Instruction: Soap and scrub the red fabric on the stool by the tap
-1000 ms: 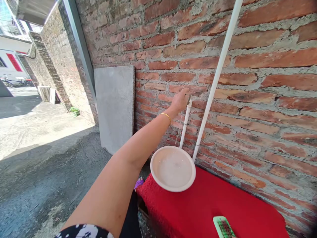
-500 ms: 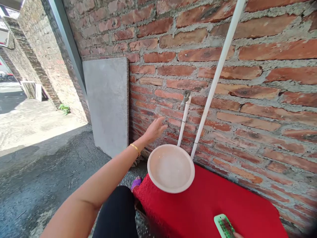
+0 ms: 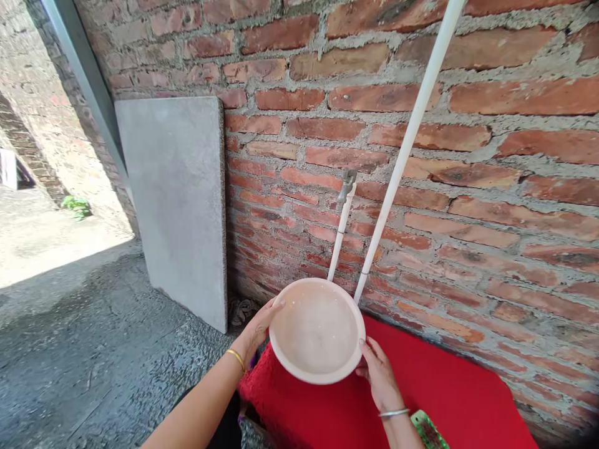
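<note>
A pale pink round basin (image 3: pixel 319 327) with a little cloudy-looking water or wet shine inside is at the left end of a red cloth (image 3: pixel 449 380). My left hand (image 3: pixel 259 325) grips the basin's left rim, thumb over the edge. On the opposite side my right hand (image 3: pixel 378 371) holds the right rim, its fingers partly hidden under the basin. Whether the basin rests on the cloth or is slightly raised, I cannot tell. Beside my right wrist lies a green scrubbing brush (image 3: pixel 428 430), bristles up and cut off by the frame's lower edge.
A metal tap (image 3: pixel 347 187) on a short white pipe (image 3: pixel 338 243) stands behind the basin. One long white pipe (image 3: pixel 406 149) slants up the brick wall (image 3: pixel 468 237). At left a grey slab (image 3: pixel 175 206) leans on the wall above wet concrete ground (image 3: pixel 121 355).
My left hand has come down from near the tap to the basin's left rim. My right hand has let go of the brush and taken the right rim. The view has shifted right.
</note>
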Demonstrator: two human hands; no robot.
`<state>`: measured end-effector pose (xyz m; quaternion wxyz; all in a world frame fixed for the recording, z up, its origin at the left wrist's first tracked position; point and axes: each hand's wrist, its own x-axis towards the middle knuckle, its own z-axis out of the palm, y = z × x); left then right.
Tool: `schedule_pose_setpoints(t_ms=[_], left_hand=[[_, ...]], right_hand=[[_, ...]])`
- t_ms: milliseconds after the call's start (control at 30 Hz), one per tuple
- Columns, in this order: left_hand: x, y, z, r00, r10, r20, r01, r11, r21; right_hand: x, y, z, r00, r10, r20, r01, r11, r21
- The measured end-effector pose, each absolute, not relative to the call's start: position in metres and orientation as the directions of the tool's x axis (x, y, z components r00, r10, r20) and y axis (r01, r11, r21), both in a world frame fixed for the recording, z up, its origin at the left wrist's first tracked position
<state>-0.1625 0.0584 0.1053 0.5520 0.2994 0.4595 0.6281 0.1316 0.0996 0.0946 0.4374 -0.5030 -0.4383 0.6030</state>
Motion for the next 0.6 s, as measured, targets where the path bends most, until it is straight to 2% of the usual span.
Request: schedule_pose_setpoints(t_ms=[133,367,600], left_hand=[[-0.159,0.064,0.103,-0.185,0.977,-0.107,-0.505,-0.001,0.863],[-0.156,0.065,0.102,-0.277,0.940,-0.197,-0.476,0.044,0.879],[-0.144,0.065,0.104,-0.216,0.962,-0.165,-0.555,0.018,0.832]], right_hand=[[0.122,0.105,0.098,-0.145,0.962,-0.231,-0.154,-0.252,-0.955],[0.123,0.106,0.100,-0.143,0.959,-0.245,-0.152,-0.265,-0.952],[0.136,0.105,0.103,-0.107,0.960,-0.260,-0.143,-0.273,-0.951]])
